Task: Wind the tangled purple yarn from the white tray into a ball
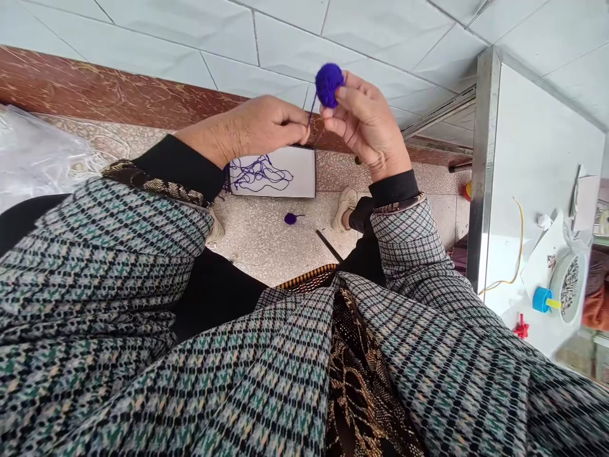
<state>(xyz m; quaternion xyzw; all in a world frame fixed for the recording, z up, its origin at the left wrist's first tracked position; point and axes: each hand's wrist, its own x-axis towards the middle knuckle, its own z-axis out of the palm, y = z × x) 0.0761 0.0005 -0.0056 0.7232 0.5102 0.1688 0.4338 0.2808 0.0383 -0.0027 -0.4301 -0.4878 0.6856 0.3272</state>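
A small ball of purple yarn (328, 85) is gripped in the fingers of my right hand (368, 120), held up in front of the tiled wall. From the ball a short strand runs down to my left hand (266, 127), whose thumb and fingers are pinched on it. Below my hands, loose purple yarn (261, 174) lies in tangled loops on a white board or box lid (304, 171) with a dark edge. A second, smaller purple ball (290, 218) rests on the speckled floor with a short tail of yarn.
At the right stands a white table (504, 190) with a metal edge, bearing a bowl of small pieces (571, 285), a blue cap (542, 299) and a yellow cord (521, 241). Clear plastic bags (38, 152) lie at the left. My shoe (345, 206) shows on the floor.
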